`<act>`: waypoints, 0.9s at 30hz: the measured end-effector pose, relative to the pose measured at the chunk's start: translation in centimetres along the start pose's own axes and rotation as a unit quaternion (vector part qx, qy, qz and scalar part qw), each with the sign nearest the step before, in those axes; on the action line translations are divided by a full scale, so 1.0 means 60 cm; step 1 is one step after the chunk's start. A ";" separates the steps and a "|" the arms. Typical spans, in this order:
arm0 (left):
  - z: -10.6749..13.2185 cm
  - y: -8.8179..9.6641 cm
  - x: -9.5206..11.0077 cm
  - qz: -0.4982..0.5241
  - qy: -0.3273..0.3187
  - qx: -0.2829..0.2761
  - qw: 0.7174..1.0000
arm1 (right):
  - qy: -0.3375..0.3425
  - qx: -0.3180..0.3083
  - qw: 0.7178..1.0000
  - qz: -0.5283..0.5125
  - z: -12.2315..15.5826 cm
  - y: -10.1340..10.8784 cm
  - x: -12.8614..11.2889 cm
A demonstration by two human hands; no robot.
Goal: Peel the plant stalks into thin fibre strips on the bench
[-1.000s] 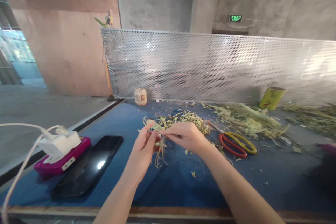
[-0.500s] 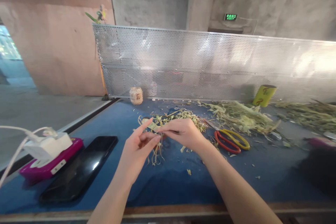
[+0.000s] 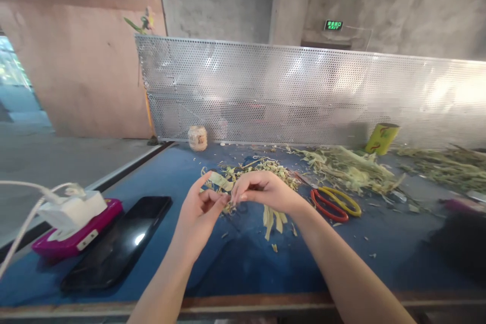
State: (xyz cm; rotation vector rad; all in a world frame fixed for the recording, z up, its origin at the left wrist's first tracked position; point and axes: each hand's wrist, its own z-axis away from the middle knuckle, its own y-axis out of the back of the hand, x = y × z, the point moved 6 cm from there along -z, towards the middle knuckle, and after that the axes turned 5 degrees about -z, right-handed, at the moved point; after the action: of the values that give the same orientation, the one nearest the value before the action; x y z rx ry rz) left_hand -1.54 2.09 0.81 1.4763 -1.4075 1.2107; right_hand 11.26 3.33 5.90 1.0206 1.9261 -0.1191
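My left hand (image 3: 201, 212) is closed in a pinch at thumb and fingertips, its index finger raised. A pale green dried leaf strip (image 3: 220, 181) sticks out behind its fingers. My right hand (image 3: 264, 192) meets it fingertip to fingertip, bent at the wrist with the fingers pressed together; what lies between these fingers is hidden. Pale flat leaf strips (image 3: 274, 220) show below the right palm, and I cannot tell whether they are held or lie on the table. Behind both hands is a heap of shredded dried plant bits (image 3: 271, 166).
Scissors with red and yellow handles (image 3: 334, 202) lie right of my hands. Dried leaves (image 3: 349, 169) and a yellow-green tin (image 3: 382, 138) are farther back. At left are a black phone (image 3: 117, 243) and a magenta power strip (image 3: 72, 238). A perforated metal panel (image 3: 258, 91) closes the back.
The thin strands hanging below my left hand are gone from there. Pale flat strips now show under my right hand, whose fingers have curled down towards the left fingertips.
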 end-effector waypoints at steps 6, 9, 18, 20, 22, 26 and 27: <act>0.001 0.002 0.002 0.007 0.004 0.009 1.000 | -0.041 0.011 0.999 0.006 0.007 0.012 0.004; 0.000 -0.002 0.003 0.018 -0.002 0.004 1.000 | -0.052 0.008 0.999 -0.003 0.009 0.014 0.004; -0.005 -0.007 -0.004 0.171 0.033 0.022 0.984 | -0.102 -0.010 0.994 -0.042 0.010 0.012 0.032; -0.004 -0.008 0.000 0.191 0.030 0.017 0.981 | -0.100 -0.006 0.993 -0.063 0.011 0.013 0.030; -0.002 -0.011 0.004 0.200 0.025 0.004 0.980 | -0.095 0.008 0.992 -0.085 0.013 0.016 0.025; 0.003 -0.023 0.010 0.176 0.001 -0.058 0.983 | -0.084 0.023 0.992 -0.086 0.017 0.023 0.018; 0.004 -0.026 0.012 0.164 -0.009 -0.075 0.983 | -0.077 0.019 0.993 -0.086 0.017 0.024 0.017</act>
State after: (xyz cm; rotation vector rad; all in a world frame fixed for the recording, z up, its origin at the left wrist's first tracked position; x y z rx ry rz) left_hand -0.01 1.83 1.56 1.1855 -1.7652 1.2567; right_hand 12.75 4.42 4.96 0.8443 1.8736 -0.3248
